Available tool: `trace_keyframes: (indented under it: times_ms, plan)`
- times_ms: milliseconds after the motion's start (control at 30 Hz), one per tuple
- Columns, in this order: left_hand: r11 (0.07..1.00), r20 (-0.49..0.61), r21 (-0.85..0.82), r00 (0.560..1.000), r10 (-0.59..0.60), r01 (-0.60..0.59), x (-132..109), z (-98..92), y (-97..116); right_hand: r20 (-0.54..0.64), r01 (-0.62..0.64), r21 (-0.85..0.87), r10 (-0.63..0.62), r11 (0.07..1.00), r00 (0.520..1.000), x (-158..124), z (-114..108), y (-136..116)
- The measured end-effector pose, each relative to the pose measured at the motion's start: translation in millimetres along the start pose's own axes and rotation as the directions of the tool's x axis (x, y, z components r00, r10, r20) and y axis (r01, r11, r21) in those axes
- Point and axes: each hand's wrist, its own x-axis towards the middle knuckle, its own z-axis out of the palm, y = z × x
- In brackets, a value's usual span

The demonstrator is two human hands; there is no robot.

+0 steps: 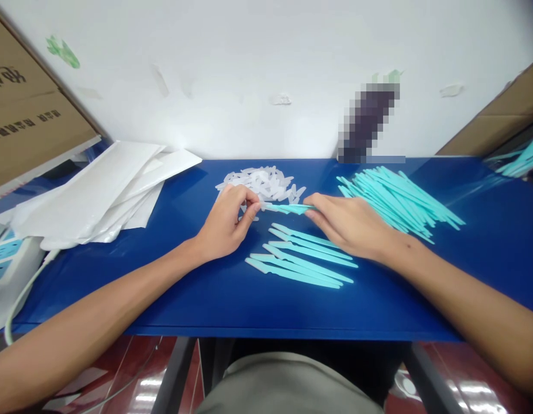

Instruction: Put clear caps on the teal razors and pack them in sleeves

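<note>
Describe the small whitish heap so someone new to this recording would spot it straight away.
On the blue table, look toward the white wall. Just beyond the left hand lies the heap of small translucent pieces. Short and whitish, they differ from the long turquoise sticks piled to the right.

The right hand (348, 223) is covering the rear ends of the turquoise sticks (292, 209), their number impossible to tell! At the bench's (197, 299) back edge, a dark shape (366, 123) dissolves into pixels; the left-end cardboard box (31, 100) gets cropped.
</note>
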Motion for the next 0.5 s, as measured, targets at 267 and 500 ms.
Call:
trace_keyframes:
  times_ms: [267, 500]
  plan:
    - [0.959, -0.051, -0.263, 0.992, -0.117, 0.100, 1, 3.8, 7, -0.120, -0.024, 0.147, 0.042, 0.989, 0.992, 1, 3, -11]
    - [0.931, -0.120, -0.353, 0.982, -0.147, 0.096, -3, 8.5, 4, -0.105, -0.073, 0.285, 0.107, 0.956, 0.989, 1, -2, -24]
